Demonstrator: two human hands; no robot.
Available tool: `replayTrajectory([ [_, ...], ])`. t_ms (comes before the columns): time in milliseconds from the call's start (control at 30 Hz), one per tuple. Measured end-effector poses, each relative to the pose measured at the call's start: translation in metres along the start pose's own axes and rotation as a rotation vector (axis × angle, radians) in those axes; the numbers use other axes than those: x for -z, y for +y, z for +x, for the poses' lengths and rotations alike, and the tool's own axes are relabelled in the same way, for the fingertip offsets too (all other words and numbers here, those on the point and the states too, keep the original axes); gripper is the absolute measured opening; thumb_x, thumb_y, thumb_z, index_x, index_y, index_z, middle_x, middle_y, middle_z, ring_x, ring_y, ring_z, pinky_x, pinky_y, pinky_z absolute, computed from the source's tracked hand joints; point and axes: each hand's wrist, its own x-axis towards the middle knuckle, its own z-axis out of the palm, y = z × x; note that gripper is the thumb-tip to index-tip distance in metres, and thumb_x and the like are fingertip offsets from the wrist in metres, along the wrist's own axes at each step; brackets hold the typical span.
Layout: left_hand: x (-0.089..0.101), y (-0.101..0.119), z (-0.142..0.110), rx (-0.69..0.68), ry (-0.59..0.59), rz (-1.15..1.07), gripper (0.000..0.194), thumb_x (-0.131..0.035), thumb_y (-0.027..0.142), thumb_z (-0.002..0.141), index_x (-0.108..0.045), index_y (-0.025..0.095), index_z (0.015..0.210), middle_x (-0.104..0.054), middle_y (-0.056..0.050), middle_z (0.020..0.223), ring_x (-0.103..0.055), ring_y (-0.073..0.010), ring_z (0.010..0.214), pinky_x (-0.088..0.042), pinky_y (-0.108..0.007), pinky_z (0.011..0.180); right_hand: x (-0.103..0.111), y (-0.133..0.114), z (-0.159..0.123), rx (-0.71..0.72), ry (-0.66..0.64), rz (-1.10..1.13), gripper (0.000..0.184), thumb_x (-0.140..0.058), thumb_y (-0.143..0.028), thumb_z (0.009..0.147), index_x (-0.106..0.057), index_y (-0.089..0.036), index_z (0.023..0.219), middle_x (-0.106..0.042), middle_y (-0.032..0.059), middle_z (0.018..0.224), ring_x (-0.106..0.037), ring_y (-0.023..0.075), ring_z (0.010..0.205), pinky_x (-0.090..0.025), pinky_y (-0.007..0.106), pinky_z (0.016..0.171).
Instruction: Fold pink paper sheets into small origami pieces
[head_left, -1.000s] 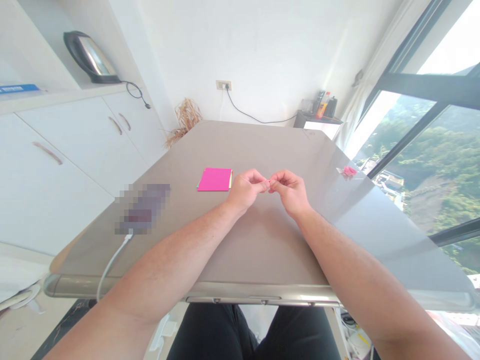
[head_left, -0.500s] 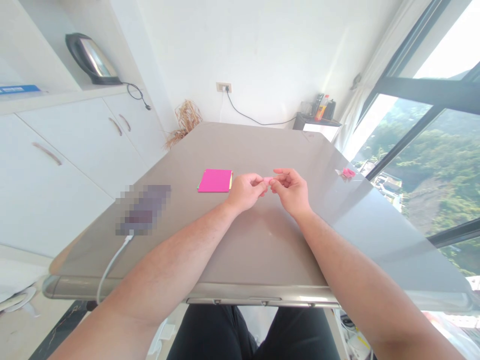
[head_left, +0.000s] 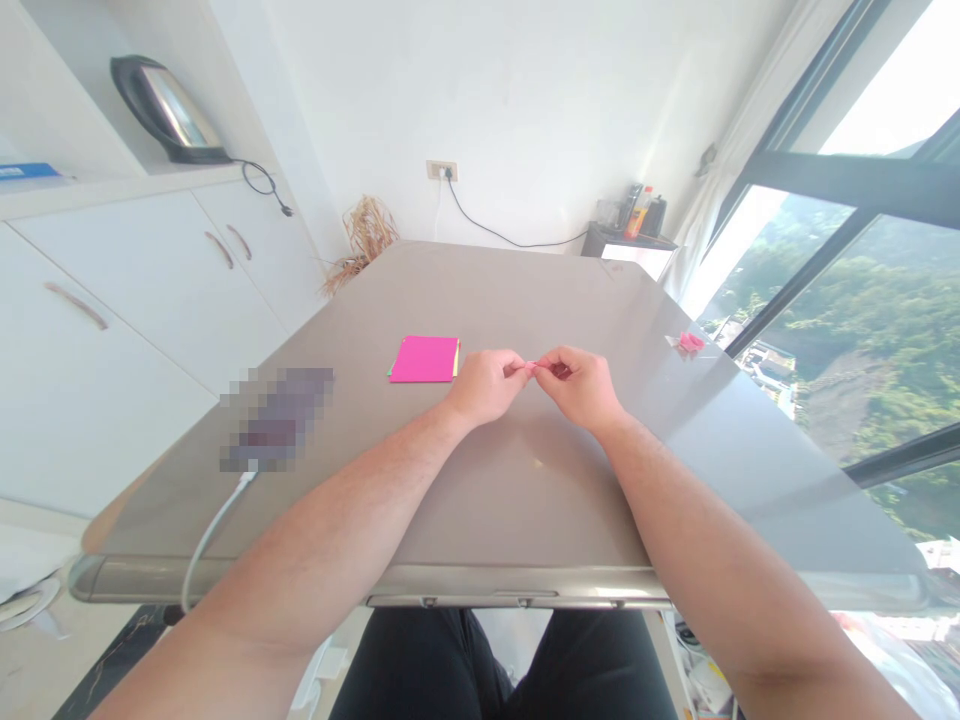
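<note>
Between my two hands is a small piece of pink paper (head_left: 531, 366), mostly covered by fingertips. My left hand (head_left: 486, 385) pinches its left end between thumb and forefinger. From the other side my right hand (head_left: 581, 383) is closed on it, the fingers curled in. Both hands are just above the middle of the grey table (head_left: 487, 500). Left of my left hand lies a stack of coloured square paper (head_left: 424, 359) with a magenta sheet on top and green and yellow edges showing.
A pink crumpled or folded piece (head_left: 690, 343) lies by the table's right edge, near the window. A blurred-out dark device (head_left: 281, 420) with a white cable (head_left: 214, 530) is at the left. An electric kettle (head_left: 169, 110) stands on the cabinet shelf.
The fingers of my right hand, partly spread before, have curled in and closed at the pink paper. The hands have come slightly closer together. The whole view has shifted a little.
</note>
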Motion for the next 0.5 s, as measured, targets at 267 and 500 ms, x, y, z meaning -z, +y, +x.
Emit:
replayTrajectory([
  [267,-0.007,-0.001,-0.001,0.107,-0.036,-0.218,0.026,-0.06,0.04,0.085,-0.068,0.02,0.07,-0.071,-0.003,0.067,-0.062,-0.0159,0.058,-0.044,-0.028,0.055,-0.011,0.007,0.001,0.207,0.112,-0.305,0.018,-0.055,-0.027,0.084,-0.059,-0.022,0.068,-0.066,0.0034,0.072,-0.054,0.0152,0.063,-0.038,0.029,0.061],
  [500,-0.005,0.004,-0.002,0.107,-0.059,-0.173,0.023,-0.058,0.035,0.084,-0.067,0.02,0.069,-0.071,-0.003,0.066,-0.063,-0.0168,0.06,-0.044,-0.028,0.056,-0.009,0.004,-0.002,0.227,0.107,-0.241,0.015,-0.055,-0.024,0.084,-0.061,-0.023,0.07,-0.067,0.0035,0.075,-0.058,0.016,0.066,-0.04,0.029,0.063],
])
